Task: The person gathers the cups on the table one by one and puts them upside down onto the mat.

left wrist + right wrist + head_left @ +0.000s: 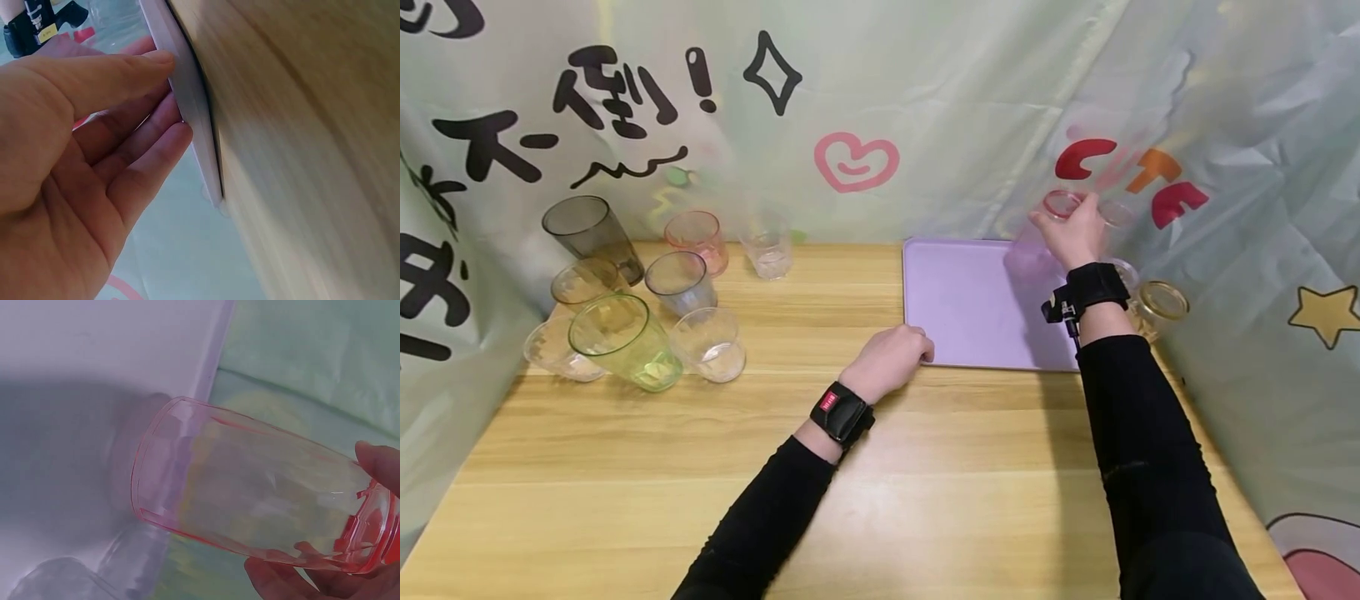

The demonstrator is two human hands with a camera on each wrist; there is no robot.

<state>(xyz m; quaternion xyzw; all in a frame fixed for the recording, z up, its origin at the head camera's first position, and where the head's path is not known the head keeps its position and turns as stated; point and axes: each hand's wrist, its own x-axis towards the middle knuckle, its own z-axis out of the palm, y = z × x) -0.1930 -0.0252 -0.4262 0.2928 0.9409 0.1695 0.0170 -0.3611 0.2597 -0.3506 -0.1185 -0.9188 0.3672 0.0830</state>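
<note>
Pink-tinted clear tumbler (269,481) is in the right hand (1075,237), whose thumb and fingers grip its narrower, thick end; the wider end points down at the lilac tray (970,308), over its 1 o'clock part as the head view shows it. Whether that end touches the tray, I cannot tell. At the tray's 8 o'clock corner, the left hand (887,358) pinches the rim between thumb and fingers. Past the right wrist, at 3 o'clock from the tray, stands an amber-rimmed cup (1163,300), with clear cups partly hidden beside it.

Well apart, at 9 o'clock, eight cups cluster on the wooden table (865,492). Around their middle, a smoky grey tumbler (591,229) is at 11 o'clock, a short pink cup (700,242) at 1, a small clear cup (769,254) at 2, another clear one at 4, a green cup (625,342) at 7, a third clear one at 8, an amber cup (576,283) at 9; a blue-grey cup (681,287) stands near the centre.
</note>
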